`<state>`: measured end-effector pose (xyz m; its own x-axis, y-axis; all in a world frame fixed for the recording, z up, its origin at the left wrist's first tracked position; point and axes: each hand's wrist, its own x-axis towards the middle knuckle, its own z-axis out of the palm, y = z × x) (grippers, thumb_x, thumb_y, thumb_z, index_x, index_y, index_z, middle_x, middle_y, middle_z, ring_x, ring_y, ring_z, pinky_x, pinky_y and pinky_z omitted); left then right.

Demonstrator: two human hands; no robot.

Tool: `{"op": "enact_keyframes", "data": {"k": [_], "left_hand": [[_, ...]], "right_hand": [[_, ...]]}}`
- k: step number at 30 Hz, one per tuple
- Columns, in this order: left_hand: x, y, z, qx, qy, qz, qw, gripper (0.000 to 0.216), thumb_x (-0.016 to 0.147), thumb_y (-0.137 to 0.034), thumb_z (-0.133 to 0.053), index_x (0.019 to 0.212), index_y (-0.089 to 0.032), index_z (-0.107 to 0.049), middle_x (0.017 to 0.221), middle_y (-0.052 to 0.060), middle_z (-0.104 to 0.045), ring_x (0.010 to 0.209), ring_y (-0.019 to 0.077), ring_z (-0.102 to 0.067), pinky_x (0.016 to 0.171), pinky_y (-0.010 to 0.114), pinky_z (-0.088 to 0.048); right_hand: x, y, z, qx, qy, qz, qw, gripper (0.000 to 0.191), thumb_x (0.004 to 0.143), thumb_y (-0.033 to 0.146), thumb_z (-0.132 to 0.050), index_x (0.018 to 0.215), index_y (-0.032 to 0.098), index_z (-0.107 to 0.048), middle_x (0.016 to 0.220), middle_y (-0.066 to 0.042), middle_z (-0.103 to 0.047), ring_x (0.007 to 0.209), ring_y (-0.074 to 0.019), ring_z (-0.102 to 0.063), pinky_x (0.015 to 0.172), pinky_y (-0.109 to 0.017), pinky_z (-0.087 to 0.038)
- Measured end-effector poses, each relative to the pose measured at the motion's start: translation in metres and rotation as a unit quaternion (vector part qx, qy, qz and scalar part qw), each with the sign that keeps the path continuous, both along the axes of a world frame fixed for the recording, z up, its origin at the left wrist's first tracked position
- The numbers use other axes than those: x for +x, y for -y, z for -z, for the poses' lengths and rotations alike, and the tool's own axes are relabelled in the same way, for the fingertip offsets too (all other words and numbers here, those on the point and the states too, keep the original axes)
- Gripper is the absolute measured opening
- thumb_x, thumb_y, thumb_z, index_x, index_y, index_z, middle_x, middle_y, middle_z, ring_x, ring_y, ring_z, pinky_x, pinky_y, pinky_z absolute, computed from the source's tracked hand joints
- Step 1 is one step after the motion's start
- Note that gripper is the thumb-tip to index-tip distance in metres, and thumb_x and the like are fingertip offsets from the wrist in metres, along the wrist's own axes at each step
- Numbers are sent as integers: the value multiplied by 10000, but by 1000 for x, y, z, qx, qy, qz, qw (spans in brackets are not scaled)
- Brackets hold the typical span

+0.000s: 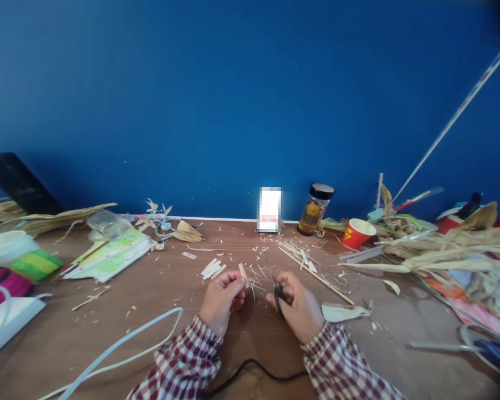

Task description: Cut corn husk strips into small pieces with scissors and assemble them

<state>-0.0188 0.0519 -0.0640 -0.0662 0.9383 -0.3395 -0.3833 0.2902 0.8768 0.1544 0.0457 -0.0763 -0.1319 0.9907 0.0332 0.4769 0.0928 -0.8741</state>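
Note:
Between thumb and fingers, my left hand (225,294) pinches a short pale strip of dried husk (243,273) that points up and away. My right hand (298,305) is closed around the black handles of a pair of scissors (280,297), whose blades point forward, apart from the strip. Thin cut slivers (258,273) lie scattered on the table just beyond both hands. To the left of them, several short flat strips (212,269) rest in a small group. A long thin stalk (316,275) lies slantwise beyond my right hand.
A jar with a black lid (315,210) and a red paper cup (358,233) stand toward the blue wall. Dried husks (437,253) heap up at the right. At the left are a painted sheet (112,258), a white cable (137,322) and a pale tub (8,247).

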Motion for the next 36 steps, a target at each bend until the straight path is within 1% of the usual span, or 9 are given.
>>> {"op": "enact_keyframes", "data": {"k": [5, 7, 11, 14, 17, 20, 24, 28, 36], "left_hand": [[1, 0, 0, 6, 6, -2, 1000, 281, 562, -277, -710, 776, -140, -589, 644, -7, -620, 419, 32, -460, 384, 134, -368], [2, 1, 0, 7, 10, -6, 1000, 269, 561, -281, -713, 754, -139, -593, 634, -7, -615, 430, 40, -477, 392, 140, -385], [4, 2, 0, 5, 22, -20, 1000, 261, 571, -320, -710, 715, -137, -592, 606, -19, -585, 448, 49, -495, 404, 146, -404], [5, 3, -2, 10, 24, -36, 999, 263, 561, -309, -721, 716, -136, -598, 584, -35, -562, 449, 40, -481, 406, 136, -396], [4, 5, -3, 22, 28, -23, 999, 247, 560, -308, -723, 681, -134, -595, 541, -44, -546, 435, 39, -462, 399, 136, -385], [4, 5, -3, 20, 26, -10, 999, 247, 557, -317, -723, 648, -129, -591, 498, -46, -530, 423, 43, -458, 395, 143, -378], [4, 4, -2, 12, 19, 0, 1000, 268, 529, -330, -735, 620, -124, -589, 477, -40, -529, 406, 50, -459, 390, 155, -383], [5, 4, -2, 10, 21, 12, 1000, 270, 521, -319, -742, 629, -125, -589, 495, -28, -555, 409, 52, -469, 391, 156, -391], [6, 4, -3, -4, 37, 5, 999, 280, 517, -321, -744, 645, -121, -595, 497, -26, -562, 406, 53, -481, 387, 155, -396]], "right_hand": [[-7, 5, 0, -9, -9, -34, 999, 279, 720, 348, -595, 947, 229, -487, 582, 33, -566, 486, -129, -493, 456, -215, -329], [-12, 8, 0, -14, -20, -60, 998, 275, 727, 346, -593, 955, 219, -504, 607, 25, -581, 516, -130, -515, 477, -214, -349], [-17, 13, -2, -12, -37, -93, 995, 230, 737, 379, -586, 877, 199, -556, 666, 2, -599, 603, -140, -546, 541, -219, -391], [-18, 14, -2, -69, -87, -111, 988, 291, 749, 428, -560, 915, 189, -549, 621, 13, -575, 533, -116, -515, 483, -202, -382], [-19, 14, 0, -140, -159, -149, 966, 359, 751, 468, -543, 948, 168, -534, 581, 23, -562, 466, -89, -489, 448, -187, -380], [-19, 14, 3, -164, -195, -181, 950, 405, 744, 510, -531, 928, 149, -539, 555, 21, -564, 422, -72, -470, 434, -181, -383], [-18, 13, 4, -165, -220, -186, 943, 423, 738, 527, -530, 915, 143, -553, 534, 25, -557, 414, -70, -474, 436, -180, -394], [-17, 12, 5, -163, -220, -189, 943, 414, 742, 523, -528, 905, 144, -554, 526, 28, -552, 411, -70, -475, 443, -184, -407], [-17, 12, 5, -163, -228, -194, 940, 402, 744, 506, -536, 910, 140, -547, 522, 30, -543, 422, -73, -475, 445, -186, -408]]}}
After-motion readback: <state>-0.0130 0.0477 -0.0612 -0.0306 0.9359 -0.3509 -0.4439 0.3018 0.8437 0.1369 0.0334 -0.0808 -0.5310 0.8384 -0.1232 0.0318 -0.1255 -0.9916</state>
